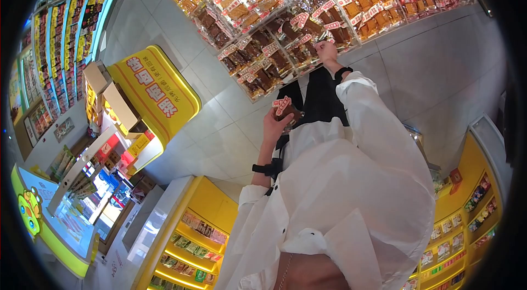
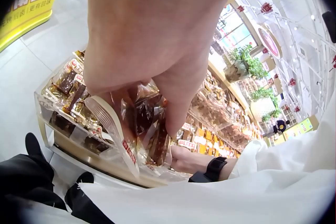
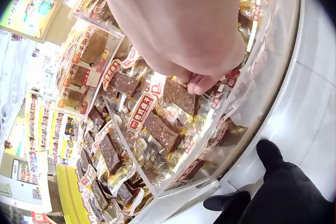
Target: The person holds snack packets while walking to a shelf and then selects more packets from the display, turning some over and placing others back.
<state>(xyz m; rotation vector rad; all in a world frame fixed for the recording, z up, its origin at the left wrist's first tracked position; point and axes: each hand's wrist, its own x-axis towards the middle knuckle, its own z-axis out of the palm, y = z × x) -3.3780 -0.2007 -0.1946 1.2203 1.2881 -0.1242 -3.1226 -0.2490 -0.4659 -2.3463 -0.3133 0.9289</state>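
Observation:
My left hand (image 1: pixel 276 124) grips clear dried tofu packets (image 2: pixel 149 116) with dark brown pieces inside and red-and-white labels, held in front of the body at the bin's near edge. The thumb and fingers wrap round them in the left wrist view. Further forward, my right hand (image 1: pixel 328 51) reaches into a clear-walled bin compartment. Its curled fingertips pinch at a brown dried tofu packet (image 3: pixel 181 97) among similar ones; the palm hides part of the grip. Another labelled packet (image 3: pixel 161 130) lies just beside it.
The clear bin wall (image 3: pixel 247 100) stands close beside my right hand, and a divider (image 3: pixel 131 150) separates neighbouring compartments. More packets (image 1: pixel 362 1) fill the display beyond. A yellow sign counter (image 1: pixel 159 87) stands to the left, with yellow shelves (image 1: pixel 206 202) behind me. Grey tiles (image 1: pixel 208 136) cover the floor.

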